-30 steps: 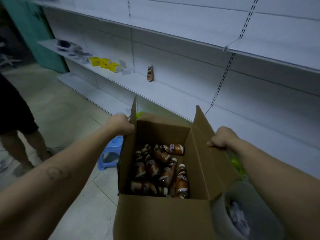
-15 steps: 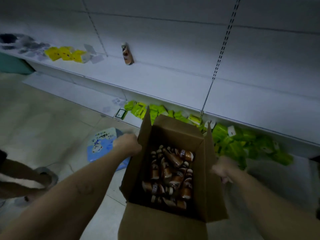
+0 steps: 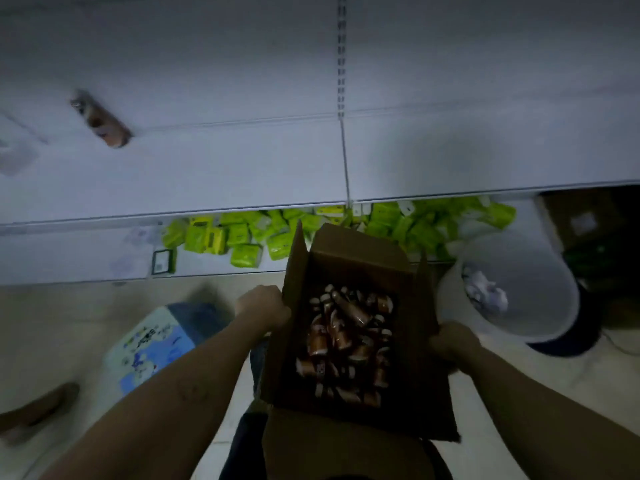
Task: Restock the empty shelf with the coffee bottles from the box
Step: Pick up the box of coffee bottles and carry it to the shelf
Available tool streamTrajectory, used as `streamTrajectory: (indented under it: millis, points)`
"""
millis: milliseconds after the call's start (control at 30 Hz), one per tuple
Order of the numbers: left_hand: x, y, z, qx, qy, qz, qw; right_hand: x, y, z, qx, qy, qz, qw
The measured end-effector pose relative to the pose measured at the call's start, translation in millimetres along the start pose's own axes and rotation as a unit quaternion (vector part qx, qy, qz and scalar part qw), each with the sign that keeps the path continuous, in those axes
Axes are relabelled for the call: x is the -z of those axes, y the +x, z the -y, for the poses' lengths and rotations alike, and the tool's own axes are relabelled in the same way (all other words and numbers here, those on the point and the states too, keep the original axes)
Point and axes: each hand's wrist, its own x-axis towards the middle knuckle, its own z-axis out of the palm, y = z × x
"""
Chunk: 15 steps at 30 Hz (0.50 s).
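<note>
Both hands, left (image 3: 264,304) and right (image 3: 454,342), fingers closed on the box (image 3: 408,386) sides, have lowered it from chest height toward the floor below the shelf (image 3: 207,174), bottles (image 3: 346,341) inside, one bottle (image 3: 100,119) shelved, so unloading can start.

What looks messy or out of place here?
The coffee bottles lie jumbled in the cardboard box, not upright. Green packets are scattered untidily on the bottom shelf. Nothing looks spilled.

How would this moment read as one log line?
phase: carrying | left hand: gripping box flap | right hand: gripping box side | coffee bottles: inside | shelf: one bottle
</note>
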Motion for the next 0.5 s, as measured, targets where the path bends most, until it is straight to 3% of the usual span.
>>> streamTrajectory:
  millis: [200, 500]
  points:
    - [1.2, 59.1, 21.4, -0.136, 0.034, 0.001, 0.990, -59.3, -31.4, 14.7, -0.118, 0.100, -0.067, 0.986]
    - [25.5, 75.6, 40.2, -0.316, 0.062, 0.000, 0.947, -144.9, -106.0, 44.3, -0.244, 0.240, -0.157, 0.926]
